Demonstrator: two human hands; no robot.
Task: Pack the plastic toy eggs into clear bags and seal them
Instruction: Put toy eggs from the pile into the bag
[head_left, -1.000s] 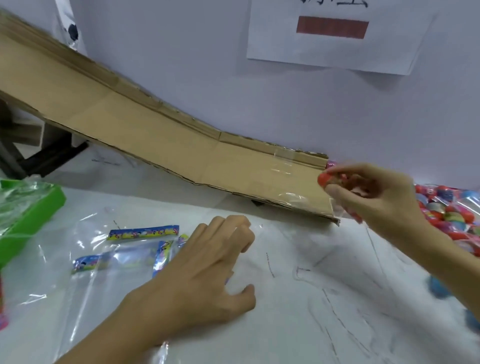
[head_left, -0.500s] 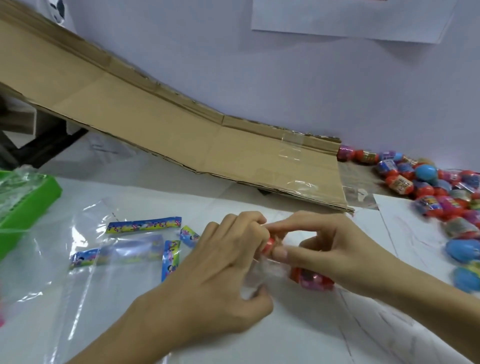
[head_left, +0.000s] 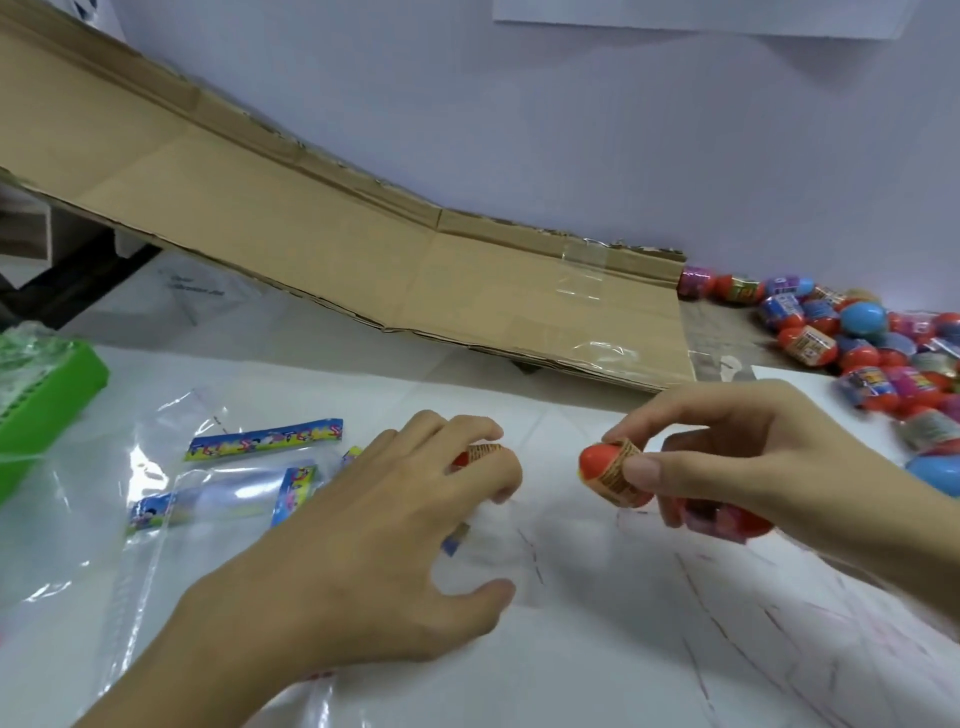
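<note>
Pinching a red toy egg (head_left: 613, 475) with a tan printed band between thumb and forefinger, my right hand (head_left: 727, 457) holds it just above the white table (head_left: 597, 649), while a second egg (head_left: 727, 519), red with a pink wrap, sits tucked under the curled lower fingers of the same hand. Just left of it, my left hand (head_left: 384, 540) has its fingers curled over another red egg (head_left: 475, 453), only partly visible behind the knuckles; a clear bag (head_left: 493, 566) lies under that hand, and I cannot tell whether the egg is already inside it. More clear bags with colourful printed header strips (head_left: 218, 483) lie flat to the left, beside a green tray (head_left: 47, 395) at the table's edge. A heap of loose eggs (head_left: 857, 353), red, blue and pink, is piled against the wall at far right. A flattened cardboard ramp (head_left: 363, 249) slopes down along the pale wall toward that heap.
</note>
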